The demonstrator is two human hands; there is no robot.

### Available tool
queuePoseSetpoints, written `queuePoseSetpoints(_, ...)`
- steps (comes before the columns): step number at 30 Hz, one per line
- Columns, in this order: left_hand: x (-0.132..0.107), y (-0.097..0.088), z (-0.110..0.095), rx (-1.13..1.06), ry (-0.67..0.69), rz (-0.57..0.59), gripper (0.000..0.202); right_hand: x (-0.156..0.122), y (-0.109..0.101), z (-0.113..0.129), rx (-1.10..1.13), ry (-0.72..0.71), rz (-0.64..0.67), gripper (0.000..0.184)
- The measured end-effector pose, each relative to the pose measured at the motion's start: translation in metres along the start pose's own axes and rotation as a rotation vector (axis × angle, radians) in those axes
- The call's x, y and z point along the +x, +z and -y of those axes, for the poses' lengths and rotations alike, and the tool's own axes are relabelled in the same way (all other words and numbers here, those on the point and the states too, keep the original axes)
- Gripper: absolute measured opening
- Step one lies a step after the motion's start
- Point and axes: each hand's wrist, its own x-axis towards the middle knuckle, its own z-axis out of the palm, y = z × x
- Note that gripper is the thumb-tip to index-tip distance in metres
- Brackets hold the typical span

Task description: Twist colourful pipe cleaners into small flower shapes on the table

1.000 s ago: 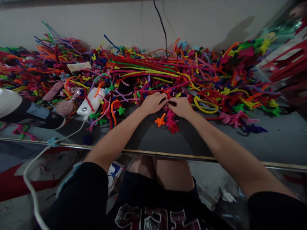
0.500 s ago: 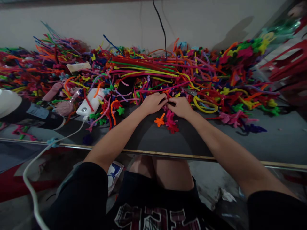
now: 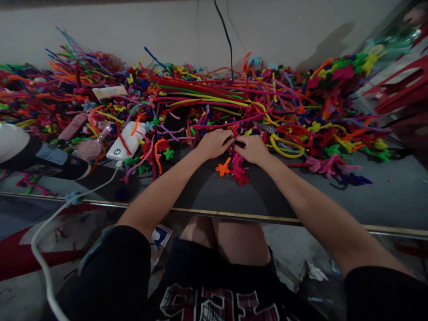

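My left hand (image 3: 216, 143) and my right hand (image 3: 252, 149) meet over the near edge of a pile of pipe cleaners, thumbs and fingertips pinched close together. Bits of pink fuzz show around the fingertips, but what they hold is mostly hidden. Just below the hands, an orange pipe-cleaner flower (image 3: 222, 168) lies on the dark table. Beside it, under my right hand, are pink pipe-cleaner flowers (image 3: 238, 166) and a red one (image 3: 242, 178). A bundle of long straight pipe cleaners (image 3: 203, 94) lies across the pile beyond both hands.
Yellow-handled scissors (image 3: 286, 147) rest right of my right hand. To the left are a white power bank (image 3: 126, 141) with a cable (image 3: 100, 186), a pink hairbrush (image 3: 91, 149) and a dark cylinder with a white top (image 3: 50, 156). The table's edge (image 3: 234, 216) runs before me.
Both hands stay at the same spot with their fingers pinched. Only a very slight shift of the view shows.
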Motion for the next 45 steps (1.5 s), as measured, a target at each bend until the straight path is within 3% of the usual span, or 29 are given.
queuePoseSetpoints(12, 0.000, 0.000, 0.003, -0.027, -0.024, -0.026, 0.027, 0.000, 0.000, -0.001, 0.032, -0.018, -0.007, 0.026)
queuePoseSetpoints(18, 0.003, 0.006, 0.021, -0.181, 0.099, -0.071, 0.020, 0.001, 0.000, -0.003, 0.133, -0.035, -0.033, 0.025)
queuePoseSetpoints(22, 0.005, 0.007, 0.024, -0.252, 0.106, -0.083, 0.020, 0.001, -0.001, -0.003, 0.162, -0.005, -0.041, 0.025)
queuePoseSetpoints(28, 0.005, 0.004, 0.020, -0.280, 0.061, -0.117, 0.019, 0.002, -0.004, -0.001, 0.167, -0.009, -0.047, 0.027)
queuePoseSetpoints(40, -0.004, -0.008, 0.002, 0.005, 0.051, -0.152, 0.019, 0.000, -0.006, 0.002, 0.057, -0.033, -0.057, 0.031)
queuePoseSetpoints(45, -0.001, -0.009, -0.011, -0.138, -0.151, -0.165, 0.014, -0.003, -0.008, 0.010, -0.090, -0.040, -0.087, 0.035)
